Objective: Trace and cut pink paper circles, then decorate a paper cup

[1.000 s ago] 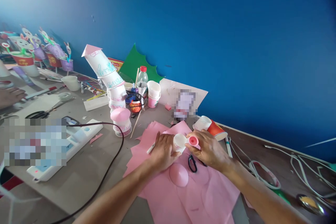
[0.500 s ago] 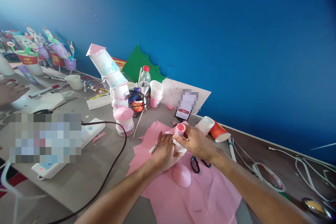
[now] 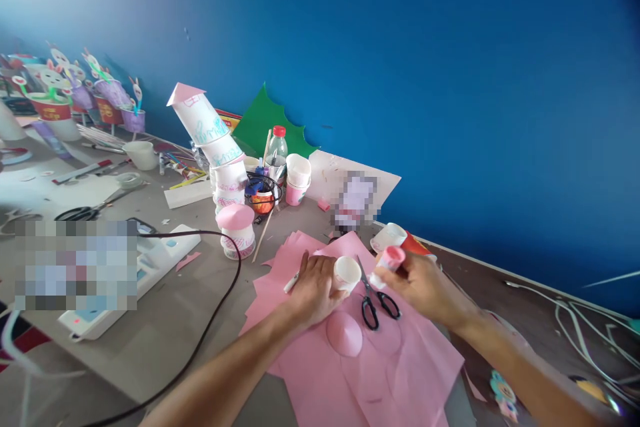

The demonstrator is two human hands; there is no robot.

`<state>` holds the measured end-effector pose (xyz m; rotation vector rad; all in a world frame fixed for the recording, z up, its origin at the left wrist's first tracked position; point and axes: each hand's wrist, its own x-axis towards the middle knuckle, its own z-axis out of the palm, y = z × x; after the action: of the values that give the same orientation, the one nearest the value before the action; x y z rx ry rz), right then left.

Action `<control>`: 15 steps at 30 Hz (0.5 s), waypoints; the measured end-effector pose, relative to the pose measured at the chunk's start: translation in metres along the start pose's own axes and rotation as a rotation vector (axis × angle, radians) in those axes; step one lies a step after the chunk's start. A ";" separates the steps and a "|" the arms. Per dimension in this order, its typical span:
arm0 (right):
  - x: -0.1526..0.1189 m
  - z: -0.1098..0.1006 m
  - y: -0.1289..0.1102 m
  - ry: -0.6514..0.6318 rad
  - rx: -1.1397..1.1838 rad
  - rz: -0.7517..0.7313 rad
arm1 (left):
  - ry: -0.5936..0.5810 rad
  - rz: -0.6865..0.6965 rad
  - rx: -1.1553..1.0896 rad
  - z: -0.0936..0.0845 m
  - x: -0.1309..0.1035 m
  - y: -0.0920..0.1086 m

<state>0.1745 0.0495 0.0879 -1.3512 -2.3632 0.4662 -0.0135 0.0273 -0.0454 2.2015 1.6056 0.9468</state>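
My left hand (image 3: 311, 290) is wrapped round the side of a white paper cup (image 3: 347, 273), whose open rim faces up toward me. In my right hand (image 3: 423, 283) is a pink-and-white glue stick (image 3: 391, 259), its pink round end up and its white end down, apart from the cup. Between the hands lie black-handled scissors (image 3: 373, 297) on sheets of pink paper (image 3: 320, 380). A pink paper cone (image 3: 345, 335) rests just below the cup. Beside my left fingers a white pen-like stick (image 3: 291, 282) partly shows.
A leaning tower of paper cups (image 3: 227, 180) with a pink cone top stands left of centre. Nearby are a bottle (image 3: 277, 147), a power strip (image 3: 95, 317) with a dark cable, and a white cup (image 3: 389, 237) by a red one (image 3: 419, 245). White cables lie at right.
My right hand has moved right with the glue stick, away from the cup. The cup's rim and the scissors now show fully. At far left, another hand has left the view.
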 end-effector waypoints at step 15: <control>0.035 0.030 -0.034 -0.140 0.059 -0.186 | -0.002 0.028 0.083 0.005 -0.001 -0.004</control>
<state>0.1188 0.0607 0.0828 -1.0919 -2.5371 0.5876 -0.0133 0.0285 -0.0515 2.2846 1.6450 0.9012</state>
